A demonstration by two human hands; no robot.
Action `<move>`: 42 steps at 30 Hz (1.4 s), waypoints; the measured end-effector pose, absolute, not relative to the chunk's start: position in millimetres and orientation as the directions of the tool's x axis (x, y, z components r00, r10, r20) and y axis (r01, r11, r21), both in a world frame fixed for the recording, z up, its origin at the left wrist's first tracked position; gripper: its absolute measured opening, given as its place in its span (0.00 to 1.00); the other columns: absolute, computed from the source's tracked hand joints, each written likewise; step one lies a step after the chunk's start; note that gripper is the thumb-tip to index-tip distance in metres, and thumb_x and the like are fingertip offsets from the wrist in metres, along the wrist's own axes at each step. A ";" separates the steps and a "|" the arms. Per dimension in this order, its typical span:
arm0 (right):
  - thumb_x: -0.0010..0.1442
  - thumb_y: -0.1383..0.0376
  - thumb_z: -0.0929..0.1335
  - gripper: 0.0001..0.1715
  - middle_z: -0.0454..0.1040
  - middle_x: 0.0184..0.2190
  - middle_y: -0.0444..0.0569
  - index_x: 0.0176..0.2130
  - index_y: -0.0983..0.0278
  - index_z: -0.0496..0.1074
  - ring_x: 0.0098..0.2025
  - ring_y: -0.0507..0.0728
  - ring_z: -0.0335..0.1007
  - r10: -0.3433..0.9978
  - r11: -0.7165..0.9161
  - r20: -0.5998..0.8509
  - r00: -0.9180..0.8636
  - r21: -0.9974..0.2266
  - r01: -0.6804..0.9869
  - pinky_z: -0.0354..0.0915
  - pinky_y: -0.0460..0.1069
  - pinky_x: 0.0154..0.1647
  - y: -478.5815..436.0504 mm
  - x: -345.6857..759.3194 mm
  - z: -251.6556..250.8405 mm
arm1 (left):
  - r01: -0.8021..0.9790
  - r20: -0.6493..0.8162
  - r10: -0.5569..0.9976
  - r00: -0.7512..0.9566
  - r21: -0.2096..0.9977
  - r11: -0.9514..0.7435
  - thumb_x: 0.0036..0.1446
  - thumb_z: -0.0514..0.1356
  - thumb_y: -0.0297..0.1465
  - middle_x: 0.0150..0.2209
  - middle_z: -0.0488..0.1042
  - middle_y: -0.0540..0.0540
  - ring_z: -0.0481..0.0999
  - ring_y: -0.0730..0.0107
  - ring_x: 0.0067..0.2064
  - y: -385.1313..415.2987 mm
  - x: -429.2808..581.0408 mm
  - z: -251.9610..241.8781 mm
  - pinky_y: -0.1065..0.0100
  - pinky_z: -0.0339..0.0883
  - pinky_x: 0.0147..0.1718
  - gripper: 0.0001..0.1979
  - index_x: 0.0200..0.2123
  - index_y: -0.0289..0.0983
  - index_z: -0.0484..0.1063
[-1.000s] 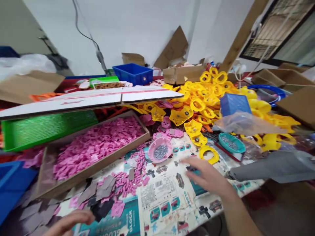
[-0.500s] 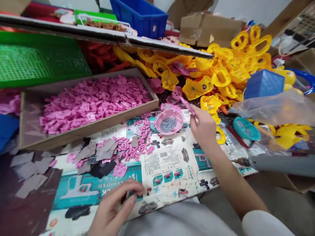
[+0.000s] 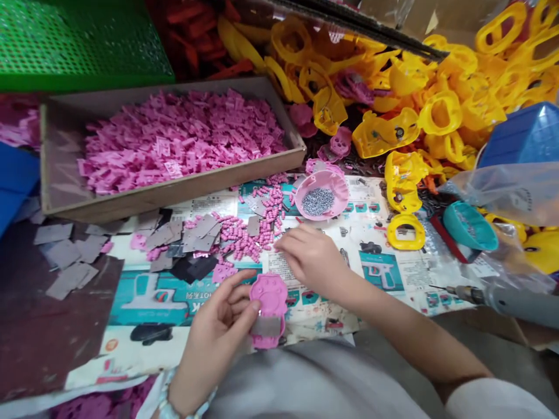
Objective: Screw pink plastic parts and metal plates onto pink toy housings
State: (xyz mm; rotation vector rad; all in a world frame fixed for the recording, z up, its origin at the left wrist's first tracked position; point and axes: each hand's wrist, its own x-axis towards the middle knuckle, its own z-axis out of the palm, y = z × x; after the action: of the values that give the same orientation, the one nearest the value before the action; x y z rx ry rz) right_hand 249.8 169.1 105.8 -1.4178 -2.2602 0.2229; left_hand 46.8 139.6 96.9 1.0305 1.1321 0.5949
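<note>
My left hand (image 3: 220, 323) grips a pink plastic casing (image 3: 269, 297) by its left edge, near the front of the table, thumb on top. Across the lower part of that casing lies a grey rectangular plate (image 3: 267, 326). My right hand (image 3: 312, 256) is just beyond it, fingertips pinched together at the edge of a pile of small pink cylindrical pieces (image 3: 242, 233); whatever is between them is too small to make out. Behind this hand stands a pink bowl-shaped part (image 3: 338, 201) holding small metal screws (image 3: 318, 201). Loose grey plates (image 3: 203, 233) lie left of the pink pieces.
A cardboard tray (image 3: 174, 195) heaped with pink parts (image 3: 183, 139) stands at the back left. Yellow plastic shells (image 3: 386, 134) pile up at the back right. A teal bowl (image 3: 471, 227) and an electric screwdriver (image 3: 493, 298) are at the right. A cardboard edge (image 3: 371, 26) overhangs the back.
My right hand has moved left and down from behind the pink bowl to the small pink pieces. The pink casing is now in my left hand. The view has tilted down.
</note>
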 end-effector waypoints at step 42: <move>0.60 0.71 0.67 0.04 0.73 0.31 0.45 0.34 0.71 0.71 0.35 0.49 0.65 0.889 0.400 0.190 -0.416 -0.764 0.507 0.62 0.45 0.38 155.1 256.7 128.2 | 0.464 0.165 0.886 0.433 0.802 -0.376 0.59 0.60 0.29 0.30 0.78 0.53 0.74 0.84 0.26 157.7 68.6 113.1 0.86 0.63 0.27 0.06 0.38 0.34 0.76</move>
State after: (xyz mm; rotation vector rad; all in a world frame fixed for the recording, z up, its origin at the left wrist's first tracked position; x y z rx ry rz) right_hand 256.7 155.1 128.2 -1.1860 -2.0671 0.8368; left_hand 68.6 157.7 113.1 2.0013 1.1346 0.7879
